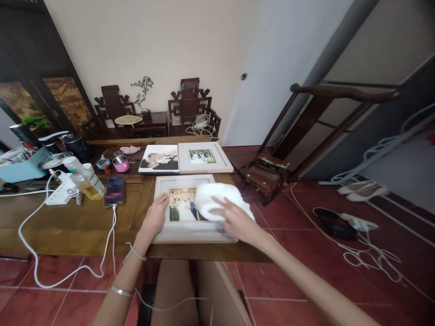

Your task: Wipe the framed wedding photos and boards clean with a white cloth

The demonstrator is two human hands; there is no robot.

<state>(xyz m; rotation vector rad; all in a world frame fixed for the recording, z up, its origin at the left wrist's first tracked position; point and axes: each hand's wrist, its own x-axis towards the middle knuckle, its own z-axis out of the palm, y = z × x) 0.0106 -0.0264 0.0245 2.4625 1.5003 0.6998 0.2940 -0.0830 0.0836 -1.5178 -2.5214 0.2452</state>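
A light-coloured picture frame [162, 233] lies flat at the table's front edge, with a wedding photo [181, 206] in its middle. My left hand [155, 216] grips the left side of this frame, its fingertips resting on top. Under my right hand [236, 222] is a fluffy white cloth [220, 194], pressed against the right part of the frame. The cloth covers the photo's right end and the frame's upper right corner. My right fingers are partly sunk in the cloth and slightly blurred.
Behind lie a second picture frame [220, 158] and a photo album [159, 151]. Leftward are a charging phone [114, 191], an oil-like bottle [91, 184], a power strip [61, 192], a pink cup [121, 164] and a blue bin [23, 167]. A wooden chair [282, 140] stands right.
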